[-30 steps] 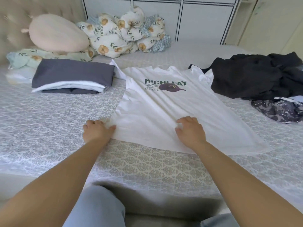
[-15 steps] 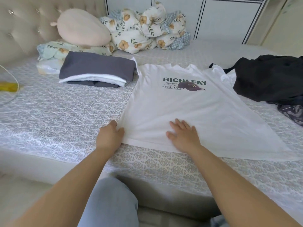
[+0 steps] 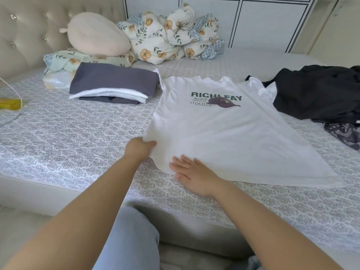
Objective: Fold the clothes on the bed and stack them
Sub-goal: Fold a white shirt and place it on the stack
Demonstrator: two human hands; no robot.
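Observation:
A white T-shirt (image 3: 224,137) with green lettering and a dark cap print lies spread face up on the bed (image 3: 68,133). My left hand (image 3: 140,150) pinches its lower left hem corner and lifts it slightly. My right hand (image 3: 192,175) lies flat, fingers apart, on the hem just to the right. A stack of folded clothes (image 3: 113,84), dark grey over white, sits at the shirt's upper left. A heap of unfolded black clothes (image 3: 319,92) lies to the right, with a patterned dark garment (image 3: 344,135) below it.
A pink round pillow (image 3: 97,35) and a bundled floral duvet (image 3: 171,36) sit at the head of the bed by the padded headboard (image 3: 25,32). A yellow object with a white cable (image 3: 9,104) lies at the far left. My knee (image 3: 132,240) touches the bed's edge.
My left hand has closed on the shirt's lower left corner and raised it. My right hand has slid left along the hem and flattened. The view has shifted left.

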